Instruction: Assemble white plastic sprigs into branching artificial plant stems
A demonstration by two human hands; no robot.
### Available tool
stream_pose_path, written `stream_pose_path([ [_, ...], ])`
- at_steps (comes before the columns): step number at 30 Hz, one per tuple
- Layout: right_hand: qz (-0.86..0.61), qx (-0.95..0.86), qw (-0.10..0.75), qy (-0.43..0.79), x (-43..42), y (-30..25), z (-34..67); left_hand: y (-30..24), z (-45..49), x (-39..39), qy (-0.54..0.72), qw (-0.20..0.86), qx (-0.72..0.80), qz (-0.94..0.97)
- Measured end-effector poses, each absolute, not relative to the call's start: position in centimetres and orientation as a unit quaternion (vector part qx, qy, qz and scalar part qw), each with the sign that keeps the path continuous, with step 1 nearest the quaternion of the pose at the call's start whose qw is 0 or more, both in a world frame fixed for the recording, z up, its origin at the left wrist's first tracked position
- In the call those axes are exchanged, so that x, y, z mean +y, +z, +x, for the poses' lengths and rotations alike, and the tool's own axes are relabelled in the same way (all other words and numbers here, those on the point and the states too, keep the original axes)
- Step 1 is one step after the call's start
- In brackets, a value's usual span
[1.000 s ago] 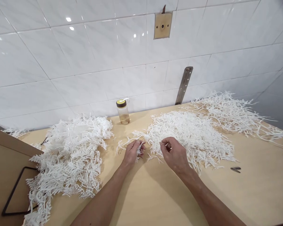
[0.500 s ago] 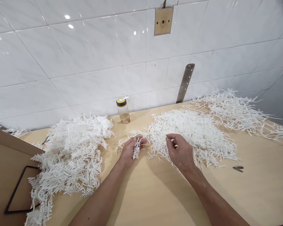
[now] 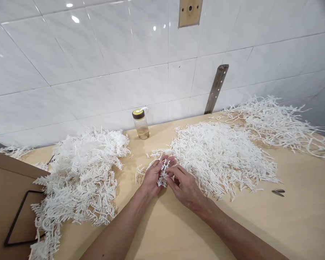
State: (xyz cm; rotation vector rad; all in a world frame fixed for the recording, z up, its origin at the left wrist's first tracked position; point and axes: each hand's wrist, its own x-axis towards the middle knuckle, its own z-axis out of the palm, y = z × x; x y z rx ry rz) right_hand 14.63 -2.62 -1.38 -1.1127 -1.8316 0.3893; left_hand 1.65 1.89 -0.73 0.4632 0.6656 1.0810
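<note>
My left hand [image 3: 152,177] is closed around a small white branched plastic piece [image 3: 163,174], its twig-like tips poking out between thumb and fingers. My right hand [image 3: 182,183] meets it from the right, thumb and forefinger pinched together at the piece's edge. Whether a separate bit sits in that pinch is hidden. Right beside the hands spreads a broad heap of short white sprigs [image 3: 216,155]. Several loose sprigs [image 3: 141,171] lie just behind my left hand. To the left rises a taller pile of white branched pieces [image 3: 83,173].
A bottle with a yellow-and-black lid [image 3: 141,124] stands near the tiled wall. Longer white branches [image 3: 276,122] lie at the back right. Small metal snips [image 3: 278,193] rest on the table at right. A cardboard box [image 3: 11,191] borders the left side; a metal bracket [image 3: 217,88] leans on the wall.
My right hand has moved left from the sprig heap to the piece in my left hand. The left hand keeps its hold. The view has tilted down slightly.
</note>
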Motion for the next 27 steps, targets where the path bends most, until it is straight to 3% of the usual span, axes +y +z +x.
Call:
stream_pose_path([
  [8,-0.447,-0.737,0.473,0.180,-2.3,-1.3,14.5,-0.8,1.0,2.1,0.441,0.838,0.254,0.196],
  [18,-0.478,-0.664,0.528,0.229,-2.3,-1.2,14.4,-0.5,0.8,2.3,0.463,0.802,0.294,0.239],
  [27,-0.524,-0.589,0.546,0.283,-2.3,-0.7,14.6,-0.7,0.3,2.2,0.446,0.823,0.233,0.263],
])
